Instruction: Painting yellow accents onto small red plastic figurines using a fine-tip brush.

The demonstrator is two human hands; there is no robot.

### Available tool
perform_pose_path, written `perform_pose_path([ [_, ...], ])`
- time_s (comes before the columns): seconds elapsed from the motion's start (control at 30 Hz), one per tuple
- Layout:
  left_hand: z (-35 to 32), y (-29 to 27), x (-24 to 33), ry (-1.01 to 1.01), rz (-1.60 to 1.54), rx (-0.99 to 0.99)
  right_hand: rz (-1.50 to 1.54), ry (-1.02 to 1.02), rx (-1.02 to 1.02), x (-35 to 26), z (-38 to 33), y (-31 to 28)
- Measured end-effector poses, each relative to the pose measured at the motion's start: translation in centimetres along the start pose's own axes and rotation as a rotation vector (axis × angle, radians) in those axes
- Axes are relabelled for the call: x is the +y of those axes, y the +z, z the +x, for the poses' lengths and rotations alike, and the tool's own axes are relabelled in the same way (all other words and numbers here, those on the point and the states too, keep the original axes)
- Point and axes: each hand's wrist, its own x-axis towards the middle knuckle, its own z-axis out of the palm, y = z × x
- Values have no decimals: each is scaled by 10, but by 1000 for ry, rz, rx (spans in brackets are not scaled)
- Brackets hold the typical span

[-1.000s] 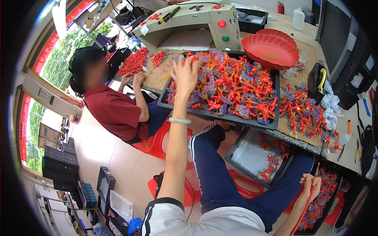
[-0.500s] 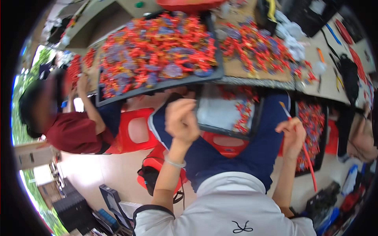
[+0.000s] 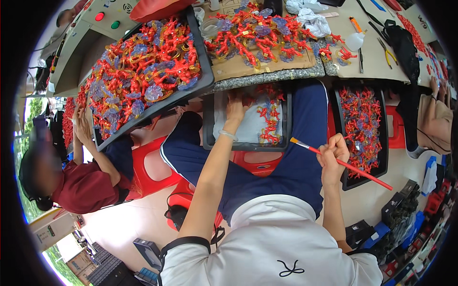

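Note:
My right hand point(image 3: 334, 157) is closed round a red-handled paintbrush point(image 3: 365, 174). Its pale bristles point left, over my thigh. A dark tray point(image 3: 248, 147) rests at my lap with a white sheet point(image 3: 245, 128) inside. Small red plastic figures point(image 3: 271, 125) with clear and yellow parts line the tray's right side. My left hand point(image 3: 235, 109) reaches into the tray's far part, beside more red pieces. Shade and the table edge obscure its fingertips, so whether it holds anything is unclear.
A large black tray point(image 3: 206, 78) heaped with red, purple and yellow pieces overhangs the table at left. More pieces point(image 3: 262, 33) lie on cardboard. Another filled tray point(image 3: 383, 164) stands right. Pliers point(image 3: 389, 52) lie far right. A person in maroon point(image 3: 93, 183) works at left.
My left hand has gone from raised in front of me into the tray. The brush in my right hand has swung from steep to slanting, bristles now to the left. The view has shifted.

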Motion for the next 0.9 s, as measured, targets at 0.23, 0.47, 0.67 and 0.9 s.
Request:
perform_pose_path([
  [0.23,-23,-19,-5,-291,-57,-167,35,9,-36,11,8,5],
  [0.47,-64,-88,30,-200,-315,-6,-205,-66,-96,27,28,24],
  [0.67,-115,-131,123,-172,-1293,32,-139,-1,-367,54,27,64],
  [0.9,-151,-142,161,-421,-1742,-5,-81,59,-342,55,18,88],
])
